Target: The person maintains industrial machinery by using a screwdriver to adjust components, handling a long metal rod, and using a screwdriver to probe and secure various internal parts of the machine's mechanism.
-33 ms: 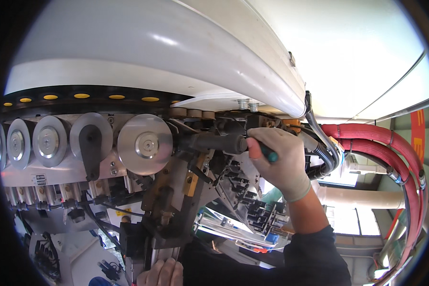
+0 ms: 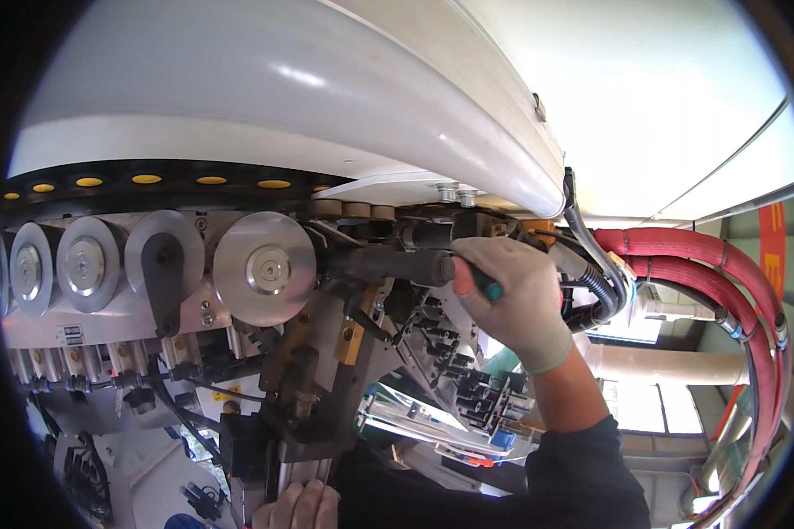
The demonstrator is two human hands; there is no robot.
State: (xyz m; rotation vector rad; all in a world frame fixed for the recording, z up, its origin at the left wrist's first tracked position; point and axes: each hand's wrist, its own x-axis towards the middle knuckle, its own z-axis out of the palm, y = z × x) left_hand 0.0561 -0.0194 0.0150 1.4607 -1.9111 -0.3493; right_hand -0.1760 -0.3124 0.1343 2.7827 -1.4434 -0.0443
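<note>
My right hand [image 2: 513,304], in a light glove, is closed round a tool with a teal and red handle [image 2: 487,286]. It holds the tool against a black cylindrical part [image 2: 388,264] under the machine's white curved cover [image 2: 282,97]. My left hand [image 2: 295,507] shows only partly at the lower edge. Its curled fingers lie against the bottom of a dark metal bracket with thin rods [image 2: 282,441]. Its grip is hidden.
Several silver round rollers [image 2: 265,269] line the machine's left side under a black chain with yellow dots [image 2: 150,181]. Thick red hoses [image 2: 706,264] and a black corrugated conduit [image 2: 595,286] curve down at the right. Black connectors and cables [image 2: 476,388] hang below my right hand.
</note>
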